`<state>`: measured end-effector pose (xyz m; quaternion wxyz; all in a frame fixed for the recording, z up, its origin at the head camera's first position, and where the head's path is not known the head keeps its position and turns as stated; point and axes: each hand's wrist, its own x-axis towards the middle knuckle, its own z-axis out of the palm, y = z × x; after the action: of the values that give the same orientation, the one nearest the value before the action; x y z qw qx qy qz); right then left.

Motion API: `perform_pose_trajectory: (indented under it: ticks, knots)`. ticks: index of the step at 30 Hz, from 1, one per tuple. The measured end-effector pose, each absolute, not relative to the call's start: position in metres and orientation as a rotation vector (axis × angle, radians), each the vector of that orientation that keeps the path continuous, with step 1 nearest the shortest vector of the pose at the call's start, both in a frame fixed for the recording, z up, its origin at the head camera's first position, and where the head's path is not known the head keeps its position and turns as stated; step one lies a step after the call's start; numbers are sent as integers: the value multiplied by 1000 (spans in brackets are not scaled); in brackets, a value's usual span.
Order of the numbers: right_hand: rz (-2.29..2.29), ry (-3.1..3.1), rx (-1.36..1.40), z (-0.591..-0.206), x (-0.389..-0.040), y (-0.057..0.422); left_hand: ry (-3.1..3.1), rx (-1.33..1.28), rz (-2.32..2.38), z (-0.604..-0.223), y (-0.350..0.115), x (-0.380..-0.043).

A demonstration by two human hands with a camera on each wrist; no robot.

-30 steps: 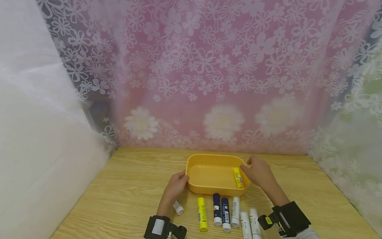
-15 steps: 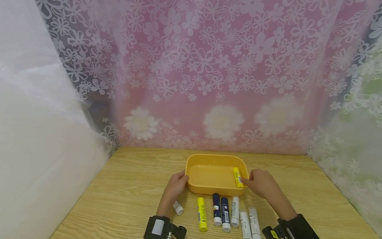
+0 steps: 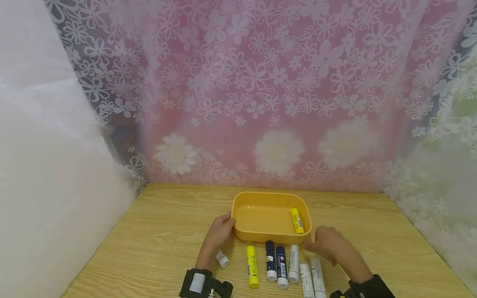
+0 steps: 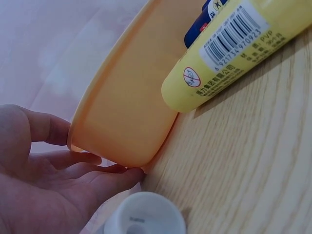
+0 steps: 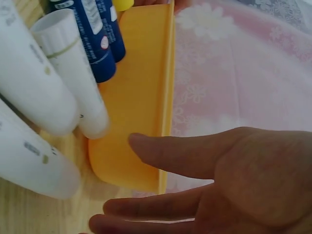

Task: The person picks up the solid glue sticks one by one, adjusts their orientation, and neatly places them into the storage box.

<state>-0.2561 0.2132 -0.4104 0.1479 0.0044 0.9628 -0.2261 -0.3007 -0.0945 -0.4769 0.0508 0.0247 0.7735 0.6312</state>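
Observation:
My left hand [image 3: 217,234] pinches the left end of a yellow plastic tray [image 3: 257,237], thumb at the rim and fingers beneath, as the left wrist view shows. A yellow glue stick [image 3: 297,221] lies inside at the tray's right end. Off the tray's front right corner is my right hand [image 3: 333,245], thumb and fingers apart and holding nothing. In the right wrist view its thumb overlaps the tray wall [image 5: 139,87], close to a white glue stick [image 5: 80,80]. Two more white glue sticks [image 3: 306,280] lie nearer the body, left of the right forearm.
In front of the tray lie a yellow glue stick [image 3: 252,267] and two navy ones [image 3: 276,265]. One white glue stick [image 3: 222,260] is partly hidden by the left forearm. A flowered pink curtain [image 3: 275,103] hangs behind the wooden table [image 3: 167,215].
My right hand has come from the tray's right rim down toward the body, past its front right corner. The left hand, tray and glue sticks stay put.

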Motion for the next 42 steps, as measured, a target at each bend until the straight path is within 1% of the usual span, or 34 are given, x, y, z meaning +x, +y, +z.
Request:
perform_pose_trajectory:
  ticks: [7,20,42]
  knots:
    - [-604,2656,78,-422,-257,213,2351,79,1928,-476,-94,-301]
    - [-560,2547,160,-422,-253,211,2362,76,1917,-476,-95,-300]
    - [-576,2552,128,-422,-248,212,2349,89,1940,-479,-95,-303]
